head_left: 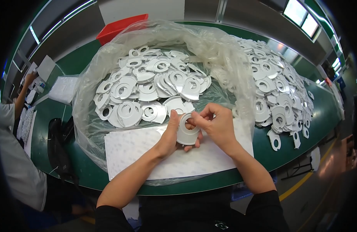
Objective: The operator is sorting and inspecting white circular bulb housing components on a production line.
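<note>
A white plastic part with a round hole and a raised ring stands tilted up above white sheets. My left hand grips it, with the thumb along its left edge and fingers behind and under it. At the ring's upper right rim, my right hand pinches with thumb and forefinger; whether anything thin lies between those fingertips is too small to tell. Just beyond both hands, a heap of similar white parts lies in a clear plastic bag spread open on the green table.
At the right, another large pile of white parts reaches the table's edge. A red bin stands at the back. A black object and a plastic-wrapped stack lie left. Another person works at the far left.
</note>
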Motion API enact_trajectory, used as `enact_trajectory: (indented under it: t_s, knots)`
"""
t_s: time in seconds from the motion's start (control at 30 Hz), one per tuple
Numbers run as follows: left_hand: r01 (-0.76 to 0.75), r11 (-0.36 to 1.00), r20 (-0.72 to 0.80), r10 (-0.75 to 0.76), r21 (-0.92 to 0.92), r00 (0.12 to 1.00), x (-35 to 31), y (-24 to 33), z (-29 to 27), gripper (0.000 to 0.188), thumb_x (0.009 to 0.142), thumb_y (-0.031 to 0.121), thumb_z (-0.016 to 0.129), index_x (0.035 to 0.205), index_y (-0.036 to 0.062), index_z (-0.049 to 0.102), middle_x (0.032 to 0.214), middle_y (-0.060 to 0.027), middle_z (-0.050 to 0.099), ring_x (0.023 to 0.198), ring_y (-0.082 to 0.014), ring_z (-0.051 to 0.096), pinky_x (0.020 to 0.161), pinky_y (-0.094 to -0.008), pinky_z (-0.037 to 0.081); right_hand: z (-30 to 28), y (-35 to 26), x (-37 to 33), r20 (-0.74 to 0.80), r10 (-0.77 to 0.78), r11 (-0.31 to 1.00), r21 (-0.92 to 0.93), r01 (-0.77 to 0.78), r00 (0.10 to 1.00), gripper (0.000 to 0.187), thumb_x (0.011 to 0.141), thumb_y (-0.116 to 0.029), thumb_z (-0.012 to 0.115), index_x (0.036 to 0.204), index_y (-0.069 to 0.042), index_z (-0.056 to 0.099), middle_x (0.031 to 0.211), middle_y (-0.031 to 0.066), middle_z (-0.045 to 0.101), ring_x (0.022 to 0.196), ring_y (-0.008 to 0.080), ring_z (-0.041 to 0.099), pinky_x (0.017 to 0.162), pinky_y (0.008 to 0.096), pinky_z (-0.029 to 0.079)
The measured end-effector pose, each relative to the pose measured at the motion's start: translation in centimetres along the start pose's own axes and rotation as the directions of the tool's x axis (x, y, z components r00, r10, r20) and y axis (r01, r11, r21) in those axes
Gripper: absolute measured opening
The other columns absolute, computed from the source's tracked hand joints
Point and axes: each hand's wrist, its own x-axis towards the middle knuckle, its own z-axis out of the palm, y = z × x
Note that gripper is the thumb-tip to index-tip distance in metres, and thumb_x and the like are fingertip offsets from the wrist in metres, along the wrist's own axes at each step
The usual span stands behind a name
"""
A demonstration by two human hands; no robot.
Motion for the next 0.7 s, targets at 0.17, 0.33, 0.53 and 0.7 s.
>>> enact_trajectory:
  t_s: [0.17,0.33,0.53,0.7]
  knots:
    - [0.01,1.0,0.052,-0.009,-0.008,0.999,0.2,0.3,0.2,0.083,0.083,0.075,0.005,0.11,0.0072,0.044,0.084,-0.0091,0.058,0.067,-0.0146,0.061,0.043,-0.0214,0.04,0.3,-0.2,-0.2,-0.096,-0.22,0.83,-0.542,0.134,0.971,0.041,0.067,-0.037,0.074,0.057,-0.006,0.051,0.056,0.0045,0.05,0.058,0.0202,0.05,0.049,0.0353,0.039]
    - [0.03,1.0,0.049,-0.03,-0.008,0.998,0.5,0.2,-0.1,0.083,0.082,0.076,0.006,0.109,0.0075,0.044,0.083,-0.0091,0.058,0.065,-0.0151,0.061,0.043,-0.0217,0.041,0.1,0.0,-0.1,-0.028,-0.288,0.751,-0.627,0.207,0.957,0.044,0.063,-0.041,0.075,0.06,-0.006,0.049,0.063,0.0047,0.052,0.065,0.0215,0.052,0.051,0.0354,0.041]
    - [0.038,0.994,-0.014,-0.04,-0.102,0.999,0.6,0.1,-0.7,0.083,0.081,0.077,0.009,0.104,0.0064,0.046,0.08,-0.0098,0.058,0.063,-0.0202,0.061,0.04,-0.0233,0.039,-1.2,-0.4,0.1,0.129,-0.268,0.827,-0.478,0.297,0.955,0.036,0.063,-0.031,0.077,0.071,-0.004,0.055,0.07,0.0067,0.055,0.071,0.0224,0.054,0.057,0.0344,0.044]
    - [0.087,0.987,0.025,-0.084,-0.137,0.996,0.7,-1.0,-1.3,0.076,0.082,0.076,0.012,0.103,0.0132,0.049,0.079,-0.009,0.061,0.062,-0.0167,0.061,0.04,-0.0219,0.039,-1.2,-1.0,0.1,0.162,-0.072,0.933,-0.337,0.124,0.984,0.021,0.072,-0.016,0.073,0.082,-0.001,0.061,0.071,0.0089,0.057,0.063,0.0183,0.054,0.055,0.0297,0.043]
